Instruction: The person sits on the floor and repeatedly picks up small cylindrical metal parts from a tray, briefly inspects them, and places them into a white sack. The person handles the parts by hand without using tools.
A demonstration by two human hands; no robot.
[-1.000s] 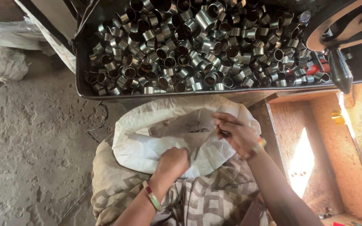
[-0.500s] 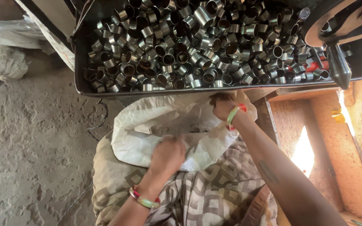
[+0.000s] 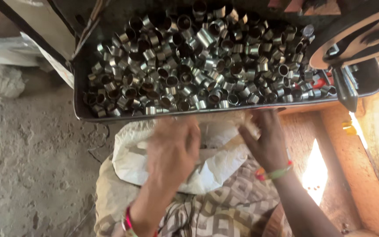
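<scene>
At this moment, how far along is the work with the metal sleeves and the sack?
Done: many short metal sleeves are heaped in the dark tray. In hand: the left hand and right hand are at the mouth of the white woven sack under the tray's edge. Left: the tray is full; the sack's contents are hidden.

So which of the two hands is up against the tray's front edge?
The right hand: its fingertips reach the front lip of the metal tray of steel sleeves. The left hand sits lower, over the white sack.
</scene>
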